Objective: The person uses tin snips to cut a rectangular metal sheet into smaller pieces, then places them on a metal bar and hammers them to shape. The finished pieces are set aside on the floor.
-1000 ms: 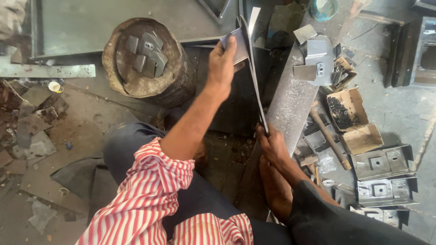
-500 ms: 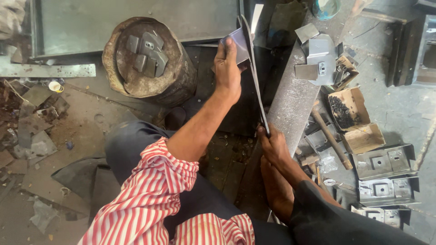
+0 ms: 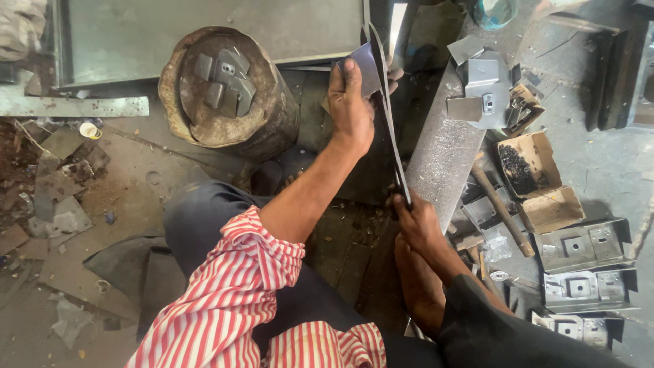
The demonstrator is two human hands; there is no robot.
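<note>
Holding a small metal sheet (image 3: 362, 68) far centre, pinched in the left hand (image 3: 351, 102), against a long blade (image 3: 390, 129). Gripping the blade's near end, right hand (image 3: 415, 221) closed. Sitting left: drum (image 3: 228, 92) carrying metal pieces (image 3: 225, 82). Lying right: open boxes (image 3: 538, 180), hammer (image 3: 501, 208), metal brackets (image 3: 582, 266).

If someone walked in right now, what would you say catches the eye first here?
Dead centre, the left hand presses a small metal sheet against a long shear blade, whose handle the right hand grips lower down. To the left stands a rusty drum topped with cut metal pieces.
</note>
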